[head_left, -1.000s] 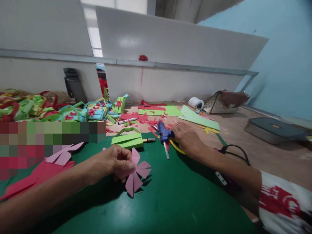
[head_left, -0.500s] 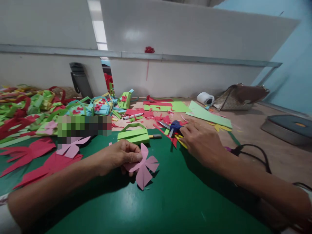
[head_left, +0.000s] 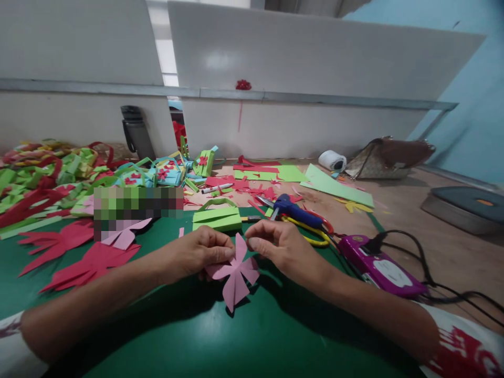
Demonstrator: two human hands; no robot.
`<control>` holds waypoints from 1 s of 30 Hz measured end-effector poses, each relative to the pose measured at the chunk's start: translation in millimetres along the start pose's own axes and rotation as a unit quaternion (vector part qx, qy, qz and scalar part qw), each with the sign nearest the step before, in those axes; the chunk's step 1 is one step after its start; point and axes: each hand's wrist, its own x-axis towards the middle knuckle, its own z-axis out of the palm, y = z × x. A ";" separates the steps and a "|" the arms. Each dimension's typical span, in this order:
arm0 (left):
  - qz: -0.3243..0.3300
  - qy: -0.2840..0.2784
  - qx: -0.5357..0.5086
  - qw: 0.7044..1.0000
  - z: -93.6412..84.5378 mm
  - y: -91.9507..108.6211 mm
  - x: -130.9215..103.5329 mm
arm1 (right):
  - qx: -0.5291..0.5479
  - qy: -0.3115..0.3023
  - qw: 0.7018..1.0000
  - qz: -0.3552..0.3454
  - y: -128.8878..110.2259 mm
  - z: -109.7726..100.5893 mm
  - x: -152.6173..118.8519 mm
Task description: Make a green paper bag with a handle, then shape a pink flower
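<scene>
A pink paper flower with several petals hangs over the green table surface, its left side pinched between the thumb and fingers of my left hand. My right hand is just right of the flower's top petal, fingers curved and thumb a little apart, with nothing visible in it. Behind the flower stands a small light-green paper bag with a handle. Beyond my right hand lie a blue glue gun and scissors with yellow and red handles, partly overlapping.
Red paper flowers lie at left, before a heap of green and red paper pieces. A purple power strip with black cords lies at right. Behind are paper scraps, a dark bottle, a handbag and a lidded box.
My right hand has left the glue gun and scissors and come left and nearer, beside the flower. My left hand still holds the flower, shifted slightly right.
</scene>
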 end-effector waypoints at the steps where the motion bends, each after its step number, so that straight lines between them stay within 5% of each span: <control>1: 0.006 0.005 0.004 1.000 0.9 0.9 -0.6 | 0.021 -0.005 1.000 0.012 1.6 0.5 -0.6; 6: 0.019 0.043 0.034 0.998 2.3 5.6 -5.7 | 0.126 -0.049 0.984 0.116 9.8 -0.9 -4.1; 13: 0.027 0.082 -0.011 0.996 6.2 6.2 -5.6 | 0.133 -0.061 0.981 0.129 9.8 -0.2 -5.2; 20: 0.055 0.110 -0.241 0.963 11.1 -6.1 -2.8 | 0.226 0.039 0.971 0.069 12.1 0.1 -5.6; 30: 0.066 0.166 -0.197 0.964 27.0 -4.5 -2.8 | 0.118 0.035 0.992 0.012 8.3 2.2 -12.0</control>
